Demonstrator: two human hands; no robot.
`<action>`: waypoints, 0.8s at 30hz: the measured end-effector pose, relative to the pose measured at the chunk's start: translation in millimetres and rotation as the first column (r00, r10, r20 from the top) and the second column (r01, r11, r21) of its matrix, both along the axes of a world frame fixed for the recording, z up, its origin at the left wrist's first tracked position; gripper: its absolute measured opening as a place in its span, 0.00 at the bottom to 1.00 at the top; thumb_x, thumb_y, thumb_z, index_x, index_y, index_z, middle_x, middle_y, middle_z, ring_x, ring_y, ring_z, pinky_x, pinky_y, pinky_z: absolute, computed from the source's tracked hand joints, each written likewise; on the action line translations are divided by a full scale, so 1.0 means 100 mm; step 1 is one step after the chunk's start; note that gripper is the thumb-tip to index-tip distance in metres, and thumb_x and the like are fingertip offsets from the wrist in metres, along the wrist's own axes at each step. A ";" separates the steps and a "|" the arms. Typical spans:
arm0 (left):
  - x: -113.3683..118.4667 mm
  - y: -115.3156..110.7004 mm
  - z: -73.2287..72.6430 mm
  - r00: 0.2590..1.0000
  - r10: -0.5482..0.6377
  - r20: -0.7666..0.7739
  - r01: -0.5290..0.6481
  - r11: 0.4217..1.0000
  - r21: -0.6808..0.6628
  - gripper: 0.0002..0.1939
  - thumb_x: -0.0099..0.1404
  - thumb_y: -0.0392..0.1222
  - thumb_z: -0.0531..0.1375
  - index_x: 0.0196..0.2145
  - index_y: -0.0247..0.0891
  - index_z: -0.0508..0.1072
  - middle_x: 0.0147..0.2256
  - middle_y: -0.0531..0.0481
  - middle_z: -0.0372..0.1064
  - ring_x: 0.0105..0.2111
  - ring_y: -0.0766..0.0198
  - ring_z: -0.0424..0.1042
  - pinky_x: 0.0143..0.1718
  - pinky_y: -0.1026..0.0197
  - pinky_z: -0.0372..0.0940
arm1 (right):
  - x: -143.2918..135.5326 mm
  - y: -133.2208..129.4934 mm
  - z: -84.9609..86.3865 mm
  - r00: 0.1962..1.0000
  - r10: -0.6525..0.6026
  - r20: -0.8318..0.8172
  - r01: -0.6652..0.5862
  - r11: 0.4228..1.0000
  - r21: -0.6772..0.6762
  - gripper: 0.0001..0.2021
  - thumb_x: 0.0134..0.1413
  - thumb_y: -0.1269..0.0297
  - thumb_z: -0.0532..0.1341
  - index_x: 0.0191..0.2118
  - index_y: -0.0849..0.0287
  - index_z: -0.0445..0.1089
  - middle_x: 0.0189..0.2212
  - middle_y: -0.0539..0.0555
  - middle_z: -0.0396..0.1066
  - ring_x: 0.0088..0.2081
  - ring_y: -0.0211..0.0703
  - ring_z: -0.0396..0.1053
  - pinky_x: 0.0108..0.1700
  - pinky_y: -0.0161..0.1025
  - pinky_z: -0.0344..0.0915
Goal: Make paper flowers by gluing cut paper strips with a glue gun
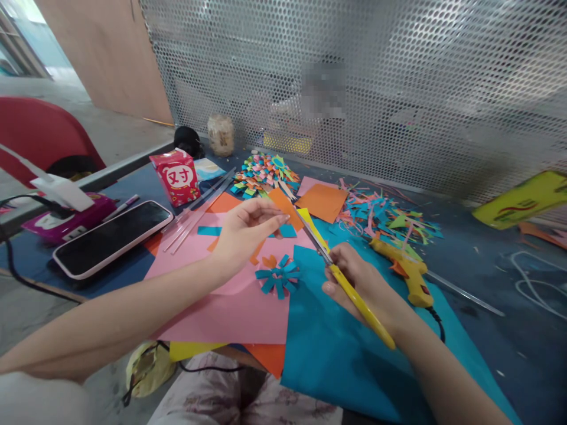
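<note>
My left hand [248,230] pinches an orange paper piece [286,203] above the pink sheet. In my right hand [354,271] are yellow-handled scissors [361,301], their blades pointing up and away towards the orange paper. Whether the blades touch the paper I cannot tell. Below and between the hands lies a blue and pink paper flower [278,276], with small orange paper bits beside it. A blue paper strip [210,231] rests on the pink sheet [221,319] by my left hand. The large blue sheet [354,372] spreads under my right hand.
A yellow glue gun [410,274] lies right of my right hand. Paper scraps [376,212] and a heap of folded paper pieces [266,174] sit farther back. On the left are a phone [113,239], a power strip [66,218] and a red packet [176,177]. Perforated metal [248,59] stands behind.
</note>
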State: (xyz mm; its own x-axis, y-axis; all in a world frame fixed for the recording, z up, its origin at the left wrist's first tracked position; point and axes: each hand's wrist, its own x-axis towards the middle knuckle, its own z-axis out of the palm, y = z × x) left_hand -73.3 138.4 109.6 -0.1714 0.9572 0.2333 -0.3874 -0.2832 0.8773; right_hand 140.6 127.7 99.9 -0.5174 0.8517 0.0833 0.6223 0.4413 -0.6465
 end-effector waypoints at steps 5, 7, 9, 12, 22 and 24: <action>0.00 -0.01 0.00 1.000 -0.008 0.008 0.008 1.000 -0.005 0.15 0.40 0.41 0.73 0.22 0.35 0.71 0.21 0.56 0.70 0.20 0.71 0.70 0.21 0.69 0.66 | -0.01 0.00 0.01 1.000 -0.010 0.007 0.010 1.000 0.004 0.18 0.52 0.45 0.55 0.35 0.53 0.50 0.23 0.45 0.58 0.21 0.36 0.55 0.23 0.35 0.54; 0.00 -0.01 0.00 1.000 -0.010 0.007 0.010 1.000 -0.001 0.15 0.40 0.42 0.73 0.22 0.35 0.71 0.21 0.56 0.70 0.19 0.71 0.70 0.21 0.69 0.66 | -0.01 0.00 0.01 1.000 -0.012 0.009 0.012 1.000 0.013 0.18 0.52 0.45 0.55 0.35 0.53 0.50 0.23 0.45 0.58 0.21 0.36 0.55 0.23 0.35 0.53; 0.00 0.00 -0.01 1.000 -0.018 0.006 0.018 1.000 0.001 0.16 0.40 0.42 0.73 0.22 0.35 0.71 0.21 0.56 0.70 0.19 0.71 0.70 0.21 0.69 0.67 | -0.01 0.00 0.02 1.000 -0.014 0.011 0.014 1.000 0.013 0.18 0.52 0.46 0.55 0.35 0.53 0.50 0.23 0.45 0.57 0.21 0.36 0.54 0.22 0.35 0.53; -0.01 0.00 -0.01 1.000 -0.026 0.013 0.026 1.000 0.007 0.16 0.40 0.42 0.73 0.22 0.35 0.71 0.21 0.56 0.70 0.19 0.71 0.70 0.21 0.69 0.67 | -0.01 -0.01 0.02 1.000 -0.019 0.015 0.019 1.000 0.003 0.18 0.52 0.46 0.56 0.35 0.53 0.50 0.22 0.44 0.55 0.21 0.35 0.53 0.22 0.34 0.52; -0.01 -0.01 -0.01 1.000 -0.005 0.009 0.005 1.000 -0.017 0.12 0.44 0.38 0.71 0.24 0.35 0.71 0.22 0.55 0.71 0.19 0.72 0.69 0.21 0.68 0.66 | -0.02 -0.01 0.01 0.999 -0.027 0.024 0.026 0.999 0.027 0.18 0.52 0.46 0.56 0.33 0.53 0.50 0.21 0.43 0.56 0.20 0.34 0.51 0.21 0.34 0.49; -0.01 -0.01 -0.01 1.000 -0.006 0.008 0.006 1.000 -0.012 0.11 0.44 0.38 0.70 0.23 0.35 0.71 0.22 0.55 0.71 0.19 0.72 0.69 0.21 0.67 0.66 | -0.02 -0.01 0.01 1.000 -0.026 0.016 0.025 0.999 0.029 0.18 0.51 0.47 0.56 0.33 0.53 0.50 0.20 0.43 0.55 0.20 0.34 0.51 0.21 0.34 0.49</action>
State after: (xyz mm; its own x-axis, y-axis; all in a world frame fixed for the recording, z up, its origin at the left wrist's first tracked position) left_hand -74.0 137.8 108.1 -0.1673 0.9611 0.2200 -0.3960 -0.2698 0.8777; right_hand 138.4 126.7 100.8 -0.4972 0.8619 0.0995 0.6441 0.4436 -0.6232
